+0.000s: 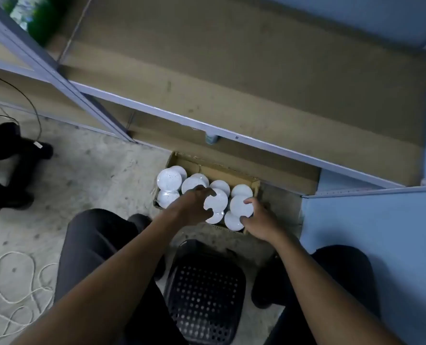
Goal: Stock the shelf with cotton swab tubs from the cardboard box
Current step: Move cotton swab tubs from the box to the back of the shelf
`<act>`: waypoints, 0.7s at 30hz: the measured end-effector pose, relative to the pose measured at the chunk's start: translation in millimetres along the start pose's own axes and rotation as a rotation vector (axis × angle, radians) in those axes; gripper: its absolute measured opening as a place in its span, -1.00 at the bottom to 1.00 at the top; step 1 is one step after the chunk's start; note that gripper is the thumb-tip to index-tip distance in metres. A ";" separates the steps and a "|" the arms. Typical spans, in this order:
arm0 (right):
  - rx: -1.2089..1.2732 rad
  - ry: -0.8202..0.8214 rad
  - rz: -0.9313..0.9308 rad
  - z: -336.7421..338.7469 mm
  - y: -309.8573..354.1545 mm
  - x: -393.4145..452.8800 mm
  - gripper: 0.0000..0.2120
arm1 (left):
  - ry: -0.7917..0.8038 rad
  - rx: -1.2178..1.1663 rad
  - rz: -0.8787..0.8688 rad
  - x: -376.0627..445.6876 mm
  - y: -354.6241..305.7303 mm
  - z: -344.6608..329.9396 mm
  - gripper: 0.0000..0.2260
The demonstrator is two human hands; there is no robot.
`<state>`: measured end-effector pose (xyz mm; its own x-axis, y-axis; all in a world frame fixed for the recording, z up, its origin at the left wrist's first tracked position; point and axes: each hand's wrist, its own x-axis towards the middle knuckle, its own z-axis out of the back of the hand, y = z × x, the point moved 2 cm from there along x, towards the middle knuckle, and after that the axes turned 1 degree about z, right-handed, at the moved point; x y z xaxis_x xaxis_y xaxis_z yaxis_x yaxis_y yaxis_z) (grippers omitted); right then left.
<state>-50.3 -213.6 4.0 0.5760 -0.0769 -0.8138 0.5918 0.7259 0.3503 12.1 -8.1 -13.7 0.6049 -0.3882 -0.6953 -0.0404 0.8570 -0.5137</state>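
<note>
- reaching into the cardboard box (253, 186) on the floor with both hands, so i judge this as the pick-up step, with nothing on the shelf (256, 78) yet.
- my left hand (194, 207) has fingers and thumb curled round one cotton swab tub (217, 201) in the middle of the box, white lid up.
- my right hand (259, 220) pinches a second tub (240, 205) just beside it at the box's right end.
- the other tubs (169, 180) sit packed lid-up, touching one another, towards the box's left end.
- next move, as i see it: lift both tubs straight up clear of their neighbours, then carry them forward and up onto the brown shelf board.
- the shelf's pale front rail (207, 123) juts over the far edge of the box, so a straight forward lift could knock a tub against it.
- a black perforated stool (207, 295) sits between my knees, near the box.
- loose white cord (25, 282) and a dark bundle (7, 165) lie on the floor to the left, well apart from the box.
</note>
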 end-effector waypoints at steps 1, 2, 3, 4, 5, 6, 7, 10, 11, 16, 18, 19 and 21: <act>-0.018 -0.012 0.005 -5.2 -2.0 10.9 -0.52 | 0.003 0.027 -0.014 11.4 3.2 -4.5 -0.47; -0.028 -0.033 0.001 -10.2 -4.9 23.0 -0.51 | -0.001 0.059 -0.024 23.0 8.0 -8.5 -0.46; -0.043 -0.040 -0.004 -15.7 -9.5 37.7 -0.50 | -0.002 0.109 -0.040 36.6 14.5 -13.5 -0.45; -0.053 -0.038 -0.006 -21.4 -13.2 51.7 -0.48 | -0.001 0.141 -0.063 48.1 19.1 -17.1 -0.44; -0.064 -0.047 -0.013 -25.7 -17.3 64.0 -0.46 | -0.008 0.163 -0.086 60.0 24.2 -22.6 -0.43; -0.074 -0.055 -0.022 -28.7 -20.4 73.6 -0.43 | -0.012 0.160 -0.097 67.5 27.0 -27.4 -0.42; -0.078 -0.066 -0.029 -32.7 -25.1 85.9 -0.40 | -0.021 0.147 -0.106 78.0 33.2 -34.0 -0.41; -0.088 -0.077 -0.026 -44.6 -34.4 116.1 -0.33 | -0.028 0.156 -0.129 101.6 45.5 -51.6 -0.34; -0.102 -0.078 -0.020 -48.4 -36.8 124.9 -0.31 | -0.026 0.169 -0.141 109.5 49.3 -57.6 -0.32; -0.226 0.008 -0.072 -63.4 -51.1 168.1 -0.10 | -0.027 0.274 -0.197 145.4 63.6 -75.8 -0.29; -0.279 0.065 -0.127 -65.2 -56.4 182.0 0.03 | -0.039 0.309 -0.220 157.0 64.8 -77.9 -0.31; -0.309 0.093 -0.150 -65.6 -59.2 187.5 0.10 | -0.049 0.328 -0.231 162.2 65.0 -78.6 -0.33; -0.371 0.126 -0.180 -65.3 -65.7 196.7 0.21 | -0.061 0.374 -0.238 171.0 65.1 -77.8 -0.37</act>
<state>-12.7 -231.8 -209.4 0.3949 -0.1573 -0.9052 0.4203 0.9070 0.0257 51.0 -45.0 -205.2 0.6086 -0.5781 -0.5435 0.3890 0.8144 -0.4307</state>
